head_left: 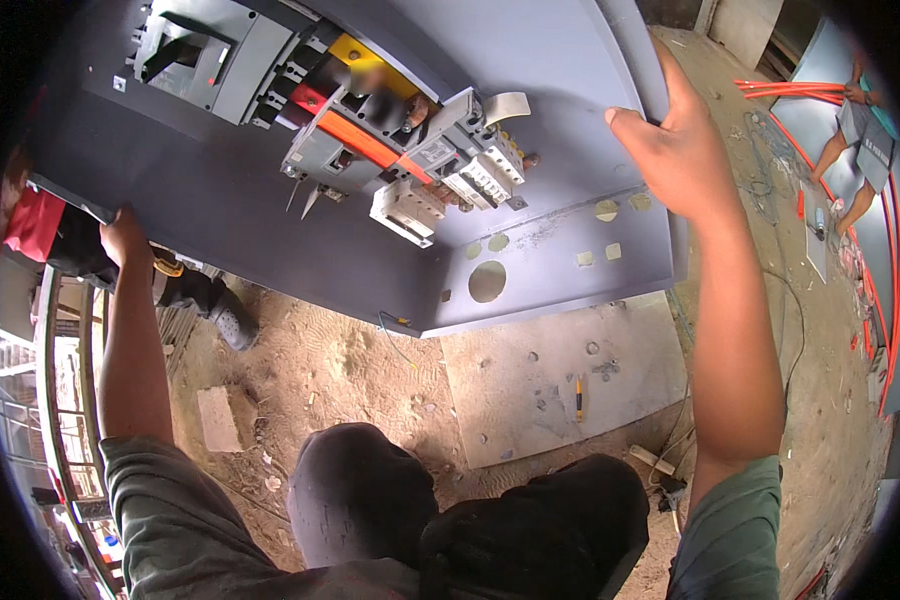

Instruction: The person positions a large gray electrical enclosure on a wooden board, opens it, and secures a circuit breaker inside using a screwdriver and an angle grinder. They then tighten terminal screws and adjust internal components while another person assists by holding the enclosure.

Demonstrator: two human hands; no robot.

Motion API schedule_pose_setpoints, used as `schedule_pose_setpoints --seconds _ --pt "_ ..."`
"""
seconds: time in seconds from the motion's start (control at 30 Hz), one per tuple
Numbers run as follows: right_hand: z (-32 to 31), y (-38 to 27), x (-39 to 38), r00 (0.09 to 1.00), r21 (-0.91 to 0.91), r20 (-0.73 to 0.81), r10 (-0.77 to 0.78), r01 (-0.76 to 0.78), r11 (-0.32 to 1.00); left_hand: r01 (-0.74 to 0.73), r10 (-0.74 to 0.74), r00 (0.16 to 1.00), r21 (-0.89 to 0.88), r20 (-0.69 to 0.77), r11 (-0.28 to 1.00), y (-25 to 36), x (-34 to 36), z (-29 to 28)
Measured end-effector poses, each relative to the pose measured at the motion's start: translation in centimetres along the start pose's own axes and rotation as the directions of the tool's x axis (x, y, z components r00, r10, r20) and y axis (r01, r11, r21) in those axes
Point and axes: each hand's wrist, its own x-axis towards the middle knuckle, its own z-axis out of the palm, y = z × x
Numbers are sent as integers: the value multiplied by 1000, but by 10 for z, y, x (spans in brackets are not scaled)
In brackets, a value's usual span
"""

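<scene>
A grey metal electrical enclosure is held tilted in front of me. My left hand is closed round its left edge. On the right, my right hand grips the rim of the side wall, thumb on the inner face and fingers hidden behind. Inside the box sit a large grey circuit breaker, yellow, red and orange strips, a smaller grey breaker and a row of small white breakers. The near right wall has several punched holes, including a large round hole.
Below the box, a pale board lies on sandy ground with a yellow-and-black pen-like tool and small discs. A block lies to its left. Another person's shoe is at left; a person at far right handles orange tubes.
</scene>
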Motion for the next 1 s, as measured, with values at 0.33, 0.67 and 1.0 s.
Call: schedule_pose_setpoints --seconds 0.33,0.67,1.0 --pt "-9 5 5 992 -40 -9 -127 127 991 53 -53 999 90 -3 995 10 -24 12" --pt "-6 -4 6 992 -107 -13 -128 126 986 45 -44 999 39 -20 998 14 -34 -3" --pt "-8 -7 6 996 -71 36 -82 84 994 78 -70 994 93 -82 993 10 -29 0"
